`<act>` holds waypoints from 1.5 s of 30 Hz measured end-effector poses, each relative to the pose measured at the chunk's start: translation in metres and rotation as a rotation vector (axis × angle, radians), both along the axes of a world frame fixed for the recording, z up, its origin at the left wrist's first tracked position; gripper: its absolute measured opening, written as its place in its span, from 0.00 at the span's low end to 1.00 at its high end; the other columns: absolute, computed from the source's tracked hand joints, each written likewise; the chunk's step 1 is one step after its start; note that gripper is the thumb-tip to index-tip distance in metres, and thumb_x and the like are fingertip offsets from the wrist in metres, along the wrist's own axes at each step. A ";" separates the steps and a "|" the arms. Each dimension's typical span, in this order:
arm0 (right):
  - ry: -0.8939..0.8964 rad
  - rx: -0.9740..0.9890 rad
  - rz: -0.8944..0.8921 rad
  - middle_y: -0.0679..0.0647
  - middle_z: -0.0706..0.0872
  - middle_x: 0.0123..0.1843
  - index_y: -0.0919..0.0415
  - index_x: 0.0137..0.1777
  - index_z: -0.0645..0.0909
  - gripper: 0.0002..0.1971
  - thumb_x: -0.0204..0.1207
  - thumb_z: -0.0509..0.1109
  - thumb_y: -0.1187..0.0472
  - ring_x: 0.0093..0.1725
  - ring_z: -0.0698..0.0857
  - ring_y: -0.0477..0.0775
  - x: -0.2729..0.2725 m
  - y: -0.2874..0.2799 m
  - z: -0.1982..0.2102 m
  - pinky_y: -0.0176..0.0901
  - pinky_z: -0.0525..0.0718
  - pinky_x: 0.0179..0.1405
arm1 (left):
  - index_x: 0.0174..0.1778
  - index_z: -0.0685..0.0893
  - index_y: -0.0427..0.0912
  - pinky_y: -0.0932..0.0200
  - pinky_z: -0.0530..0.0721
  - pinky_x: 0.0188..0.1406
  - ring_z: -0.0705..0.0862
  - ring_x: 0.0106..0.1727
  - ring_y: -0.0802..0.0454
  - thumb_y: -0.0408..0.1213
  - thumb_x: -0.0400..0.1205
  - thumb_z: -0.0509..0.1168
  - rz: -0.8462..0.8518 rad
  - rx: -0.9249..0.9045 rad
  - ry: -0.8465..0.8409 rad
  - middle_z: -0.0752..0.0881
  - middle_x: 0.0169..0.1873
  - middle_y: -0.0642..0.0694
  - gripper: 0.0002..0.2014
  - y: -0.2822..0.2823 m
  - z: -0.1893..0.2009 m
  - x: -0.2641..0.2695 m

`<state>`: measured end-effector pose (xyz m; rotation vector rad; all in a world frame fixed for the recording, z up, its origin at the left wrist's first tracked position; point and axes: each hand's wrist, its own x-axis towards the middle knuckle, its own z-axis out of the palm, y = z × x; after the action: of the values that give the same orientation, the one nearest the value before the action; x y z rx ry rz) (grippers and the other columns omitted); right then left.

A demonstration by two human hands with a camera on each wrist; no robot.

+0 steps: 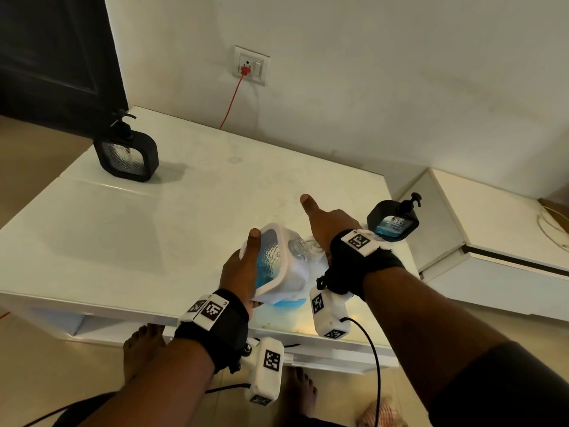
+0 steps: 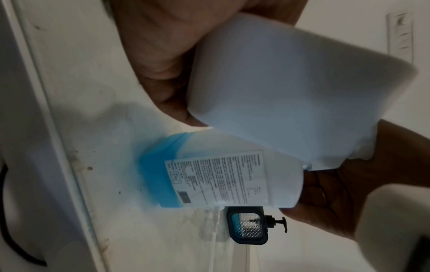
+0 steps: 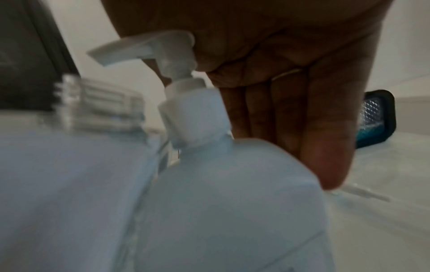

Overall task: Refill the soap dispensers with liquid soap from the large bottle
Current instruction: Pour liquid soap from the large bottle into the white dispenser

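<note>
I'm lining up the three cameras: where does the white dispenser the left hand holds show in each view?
Head: white dispenser low centre, tilted, in the left hand.
Left wrist: its white side fills the upper right.
Right wrist: its clear threaded neck at left, blurred.
Shared landmark: the black dispenser with blue soap.

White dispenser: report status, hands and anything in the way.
Left hand grips white dispenser, tilted, pump off, neck open. Right hand on large bottle, pump head under palm. Black dispenser close beside right wrist.
</note>
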<state>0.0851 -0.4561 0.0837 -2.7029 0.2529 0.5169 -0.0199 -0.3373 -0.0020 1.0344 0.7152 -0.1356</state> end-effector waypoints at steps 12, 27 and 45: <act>0.030 0.032 0.021 0.61 0.87 0.55 0.58 0.41 0.79 0.40 0.76 0.42 0.22 0.53 0.85 0.63 0.001 0.004 0.003 0.51 0.80 0.58 | 0.51 0.84 0.58 0.31 0.89 0.63 0.90 0.57 0.37 0.79 0.61 0.60 -0.012 0.031 0.006 0.91 0.56 0.41 0.34 0.000 0.000 0.001; -0.087 -0.054 -0.019 0.59 0.86 0.55 0.59 0.55 0.83 0.38 0.77 0.50 0.25 0.48 0.81 0.61 0.001 -0.002 -0.012 0.49 0.73 0.49 | 0.57 0.86 0.54 0.32 0.90 0.62 0.91 0.54 0.38 0.77 0.67 0.62 -0.003 0.006 0.005 0.92 0.54 0.41 0.35 -0.001 -0.002 0.000; 0.025 0.009 0.025 0.60 0.87 0.50 0.60 0.45 0.81 0.41 0.76 0.44 0.22 0.45 0.83 0.62 0.001 0.002 0.003 0.48 0.77 0.50 | 0.56 0.85 0.55 0.35 0.91 0.60 0.90 0.54 0.38 0.78 0.70 0.60 -0.001 -0.011 0.051 0.91 0.54 0.42 0.33 0.000 -0.004 0.002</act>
<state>0.0866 -0.4544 0.0872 -2.6954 0.2238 0.5581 -0.0182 -0.3369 -0.0063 1.0235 0.7595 -0.1674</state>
